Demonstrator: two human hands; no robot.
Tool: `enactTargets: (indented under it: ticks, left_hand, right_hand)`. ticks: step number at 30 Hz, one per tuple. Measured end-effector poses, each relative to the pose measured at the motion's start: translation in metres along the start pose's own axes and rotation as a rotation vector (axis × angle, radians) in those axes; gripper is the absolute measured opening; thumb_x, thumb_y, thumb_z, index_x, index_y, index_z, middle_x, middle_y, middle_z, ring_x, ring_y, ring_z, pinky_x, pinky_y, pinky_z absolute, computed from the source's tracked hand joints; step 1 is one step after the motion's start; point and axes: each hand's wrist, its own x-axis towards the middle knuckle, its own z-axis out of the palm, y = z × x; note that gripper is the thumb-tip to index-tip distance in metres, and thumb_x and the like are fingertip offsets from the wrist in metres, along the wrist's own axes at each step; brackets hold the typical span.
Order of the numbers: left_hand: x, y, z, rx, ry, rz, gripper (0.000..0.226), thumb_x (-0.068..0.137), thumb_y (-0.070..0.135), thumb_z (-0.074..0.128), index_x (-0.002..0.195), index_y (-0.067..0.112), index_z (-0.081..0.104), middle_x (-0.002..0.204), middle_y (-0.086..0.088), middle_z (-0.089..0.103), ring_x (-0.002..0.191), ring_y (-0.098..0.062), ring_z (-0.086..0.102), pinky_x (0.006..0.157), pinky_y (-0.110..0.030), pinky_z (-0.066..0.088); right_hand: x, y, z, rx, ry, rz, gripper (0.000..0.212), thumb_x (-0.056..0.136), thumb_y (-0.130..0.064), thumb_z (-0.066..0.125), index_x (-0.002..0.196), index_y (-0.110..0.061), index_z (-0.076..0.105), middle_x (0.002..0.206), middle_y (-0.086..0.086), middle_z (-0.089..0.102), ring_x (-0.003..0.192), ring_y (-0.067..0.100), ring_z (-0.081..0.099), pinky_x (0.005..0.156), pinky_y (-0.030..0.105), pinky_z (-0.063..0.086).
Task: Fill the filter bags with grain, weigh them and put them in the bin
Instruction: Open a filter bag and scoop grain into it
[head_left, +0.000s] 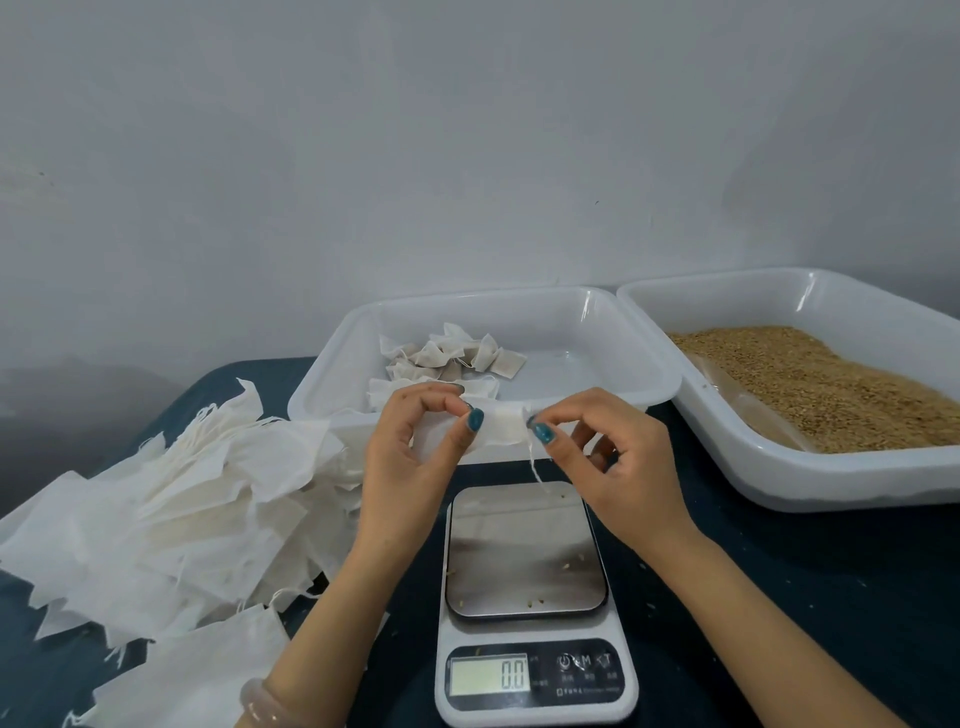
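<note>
Left hand (410, 457), right hand (618, 467): both bare, forearms uncovered down to the lower frame edge. Nails (475, 419): rounded, fairly long, glossy teal polish, plainest on the two thumbs. Bangle (258, 699): on left wrist, thick, smooth, translucent pale pink, soft sheen, partly cut by the frame edge.

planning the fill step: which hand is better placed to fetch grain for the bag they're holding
Right, probably: the grain tray is on the same side as the right hand, and the left hand, nearer the empty bags, can hold the filter bag.
</note>
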Motion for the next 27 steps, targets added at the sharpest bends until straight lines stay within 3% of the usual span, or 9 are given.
enactTargets:
  ticks: [4,8,10,14,17,19,23,27]
  left_hand:
    - [-0.002,0.000,0.003,0.039,-0.037,0.025,0.009,0.081,0.036,0.068,0.086,0.029,0.065,0.108,0.009,0.064,0.110,-0.002,0.058,0.092,-0.009,0.040]
    - [-0.004,-0.001,0.006,0.124,-0.101,0.074,0.017,0.085,0.035,0.075,0.094,0.025,0.064,0.114,0.004,0.061,0.117,-0.007,0.055,0.095,-0.011,0.037]
    - [-0.005,0.000,0.003,0.264,-0.151,0.151,0.032,0.083,0.038,0.074,0.109,0.025,0.061,0.123,0.006,0.055,0.125,-0.009,0.050,0.099,-0.014,0.037]
    - [-0.010,0.005,0.001,0.626,-0.245,0.265,0.073,0.072,0.057,0.067,0.136,0.027,0.050,0.139,0.008,0.045,0.132,-0.009,0.040,0.105,-0.018,0.035]
    - [-0.011,0.008,0.004,0.754,-0.295,0.263,0.083,0.072,0.066,0.061,0.142,0.023,0.046,0.129,0.011,0.057,0.123,-0.011,0.046,0.102,-0.027,0.040]
    - [-0.011,0.008,0.004,0.763,-0.330,0.229,0.078,0.072,0.066,0.056,0.139,0.027,0.048,0.123,0.013,0.060,0.117,-0.010,0.051,0.095,-0.029,0.043]
    - [-0.010,0.002,0.000,0.698,-0.365,0.187,0.053,0.079,0.050,0.070,0.123,0.026,0.054,0.109,0.012,0.064,0.098,-0.009,0.057,0.076,-0.027,0.044]
    - [-0.008,-0.003,-0.003,0.684,-0.435,0.169,0.035,0.086,0.034,0.071,0.115,0.021,0.057,0.108,0.009,0.063,0.098,-0.013,0.058,0.078,-0.036,0.047]
  right_hand:
    - [-0.003,0.002,0.004,0.015,-0.119,0.072,0.040,0.086,-0.052,0.064,0.095,-0.015,0.075,0.092,-0.012,0.071,0.065,0.013,0.063,0.052,0.019,0.045]
    - [-0.005,0.007,0.005,0.063,-0.179,0.095,0.027,0.089,-0.035,0.067,0.095,-0.009,0.075,0.071,-0.014,0.068,0.055,0.004,0.064,0.050,0.014,0.043]
    - [-0.006,0.008,0.004,0.024,-0.199,0.073,0.020,0.093,-0.029,0.066,0.096,-0.011,0.074,0.069,-0.013,0.068,0.054,0.002,0.065,0.051,0.014,0.044]
    - [-0.005,0.005,0.002,-0.044,-0.209,0.009,0.031,0.096,-0.041,0.055,0.092,-0.014,0.068,0.070,-0.012,0.066,0.056,0.004,0.065,0.053,0.031,0.053]
    - [-0.006,0.001,0.002,-0.109,-0.212,-0.081,0.019,0.096,-0.042,0.054,0.085,-0.027,0.059,0.058,-0.027,0.045,0.051,-0.001,0.049,0.052,0.016,0.036]
    - [-0.006,-0.002,0.003,-0.162,-0.237,-0.133,0.016,0.096,-0.041,0.055,0.088,-0.029,0.061,0.059,-0.029,0.042,0.052,-0.006,0.045,0.053,0.012,0.034]
    - [-0.007,-0.002,0.005,-0.225,-0.243,-0.243,0.021,0.096,-0.035,0.057,0.093,-0.019,0.071,0.075,-0.016,0.064,0.063,-0.008,0.046,0.055,0.016,0.044]
    - [-0.007,-0.001,0.003,-0.212,-0.196,-0.269,0.022,0.094,-0.032,0.061,0.101,-0.018,0.077,0.086,-0.008,0.074,0.070,-0.006,0.055,0.060,0.021,0.052]
